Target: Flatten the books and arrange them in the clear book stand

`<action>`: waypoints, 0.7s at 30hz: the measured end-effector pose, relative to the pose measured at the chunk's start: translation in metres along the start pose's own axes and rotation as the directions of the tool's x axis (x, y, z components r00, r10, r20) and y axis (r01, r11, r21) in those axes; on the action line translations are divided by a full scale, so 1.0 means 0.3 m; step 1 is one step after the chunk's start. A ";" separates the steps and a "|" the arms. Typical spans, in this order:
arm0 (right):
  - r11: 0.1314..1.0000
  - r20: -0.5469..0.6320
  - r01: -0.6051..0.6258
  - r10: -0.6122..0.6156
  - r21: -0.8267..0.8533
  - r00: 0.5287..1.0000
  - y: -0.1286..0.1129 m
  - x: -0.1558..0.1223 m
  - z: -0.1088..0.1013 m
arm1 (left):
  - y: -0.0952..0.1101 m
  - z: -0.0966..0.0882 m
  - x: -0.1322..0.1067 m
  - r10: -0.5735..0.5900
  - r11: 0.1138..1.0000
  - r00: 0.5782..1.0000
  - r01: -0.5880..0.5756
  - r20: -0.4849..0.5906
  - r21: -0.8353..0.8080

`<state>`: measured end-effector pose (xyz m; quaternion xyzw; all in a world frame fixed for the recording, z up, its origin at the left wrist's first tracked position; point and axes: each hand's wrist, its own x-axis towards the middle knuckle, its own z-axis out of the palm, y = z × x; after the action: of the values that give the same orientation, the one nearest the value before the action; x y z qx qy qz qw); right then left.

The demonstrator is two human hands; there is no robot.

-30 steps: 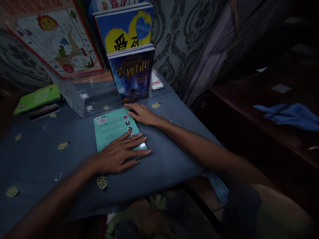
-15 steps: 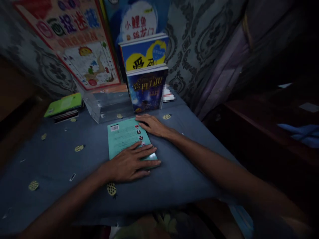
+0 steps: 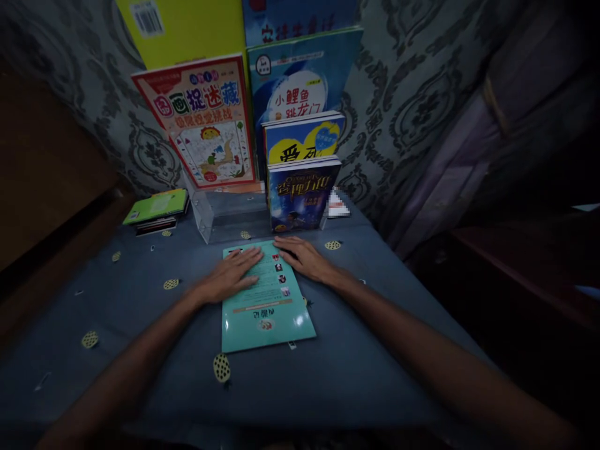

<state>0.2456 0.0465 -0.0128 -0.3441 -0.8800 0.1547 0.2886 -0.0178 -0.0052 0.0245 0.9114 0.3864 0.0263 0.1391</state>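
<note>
A teal book (image 3: 267,312) lies flat on the blue patterned tablecloth (image 3: 140,325). My left hand (image 3: 232,275) rests flat on its far left part, fingers stretched out. At the book's far right corner lies my right hand (image 3: 300,257), fingers also extended and touching the cover. Just beyond the hands stands a dark blue book (image 3: 300,195) upright in a clear plastic stand (image 3: 229,212). Behind it are a blue and yellow book (image 3: 302,139), a larger blue book (image 3: 300,81), and a red-framed picture book (image 3: 206,122).
A yellow book (image 3: 187,28) leans against the patterned wall at the back. A green book on a small stack (image 3: 157,209) lies at the far left of the table. Dark wooden furniture (image 3: 529,269) stands to the right.
My left hand has slid from the near end of the teal book to its far end, uncovering the near part. The view has tilted up, showing more of the standing books.
</note>
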 end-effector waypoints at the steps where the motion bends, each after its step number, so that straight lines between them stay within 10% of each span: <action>1: 1.000 0.001 -0.005 0.005 -0.004 1.000 -0.001 -0.001 0.000 | -0.030 -0.002 0.002 -0.035 0.999 0.999 0.035 -0.011 -0.010; 14: 0.989 0.047 -0.068 0.074 -0.132 0.996 -0.032 -0.010 0.000 | -0.087 0.018 0.003 -0.084 0.996 0.993 0.082 -0.083 -0.028; 21: 0.981 0.189 0.038 -0.001 -0.188 0.982 -0.174 -0.038 -0.006 | -0.086 0.024 -0.003 -0.072 0.996 0.992 0.067 -0.107 -0.050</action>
<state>0.2265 0.0013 0.0087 -0.3453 -0.9175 0.0987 0.1712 -0.0354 0.0095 0.0106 0.8910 0.4244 0.0801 0.1398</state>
